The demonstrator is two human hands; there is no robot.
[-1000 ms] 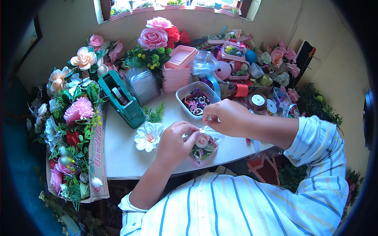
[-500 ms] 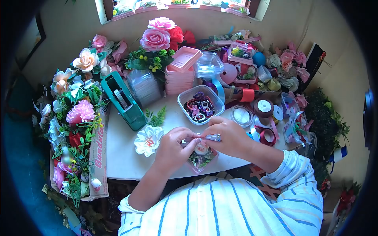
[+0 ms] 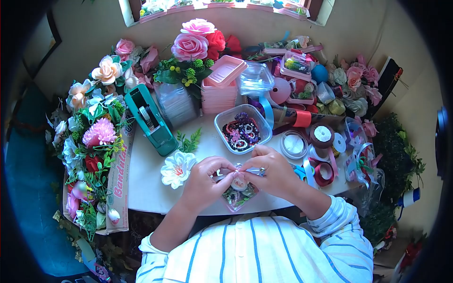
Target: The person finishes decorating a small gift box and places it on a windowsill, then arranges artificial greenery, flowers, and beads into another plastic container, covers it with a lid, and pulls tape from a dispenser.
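At the table's front edge, my left hand [image 3: 207, 178] and my right hand [image 3: 271, 172] meet with their fingertips pinched on a ribbon [image 3: 219, 176], which looks pale. Just below the fingertips is a small clear box [image 3: 234, 203] with a pink rim, holding a pale pink rose [image 3: 239, 183] and greenery. The ribbon's middle is mostly hidden by my fingers. Left of my left hand lies a white flower [image 3: 178, 169] with a green fern sprig [image 3: 189, 141] behind it. A clear tub of beads [image 3: 243, 129] stands just beyond my hands.
A green tape dispenser [image 3: 152, 120] stands at the left beside a carton [image 3: 120, 188] full of artificial flowers. Pink trays [image 3: 219, 96] are stacked at the back. Ribbon spools [image 3: 322, 135] and a clear round container [image 3: 293, 144] lie right of my right hand.
My right hand has come in from the upper right to meet my left hand at the ribbon, and its fingers have closed there. The whole view has shifted slightly.
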